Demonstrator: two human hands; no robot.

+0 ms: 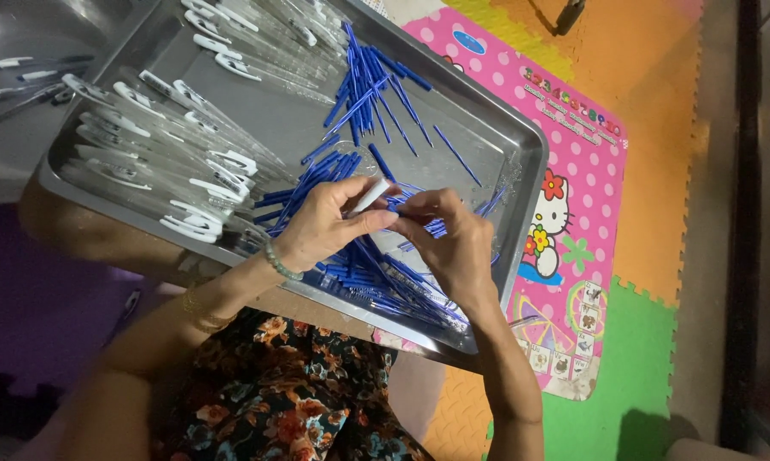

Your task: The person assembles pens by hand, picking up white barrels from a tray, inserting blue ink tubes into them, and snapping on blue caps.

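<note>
A single white pen cap (370,195) sat pinched between the thumb and fingers of the left hand (327,224), over the middle of the tray. The right hand (449,242) met it from the other side, fingertips closed on a thin blue refill (410,205) whose end lay just beside the cap; how far the two parts were joined could not be told.

Both hands hovered above a loose heap of blue refills (376,273), too many and too tangled to count, spread across the near half of a large rectangular steel tray (521,145). A second bunch of blue refills (369,81) lay toward the far side, with one stray refill (457,156) apart on the bare metal. Clear pen barrels with white clips (159,149) filled the left half, well over a dozen; an exact count was not possible.

The left wrist wore one green bead bracelet (281,263), and one gold bangle (204,318) sat farther up the arm. The tray rested over a lap in floral fabric (291,401). Beneath lay one pink polka-dot mat (572,145) on orange and green foam tiles (624,384).
</note>
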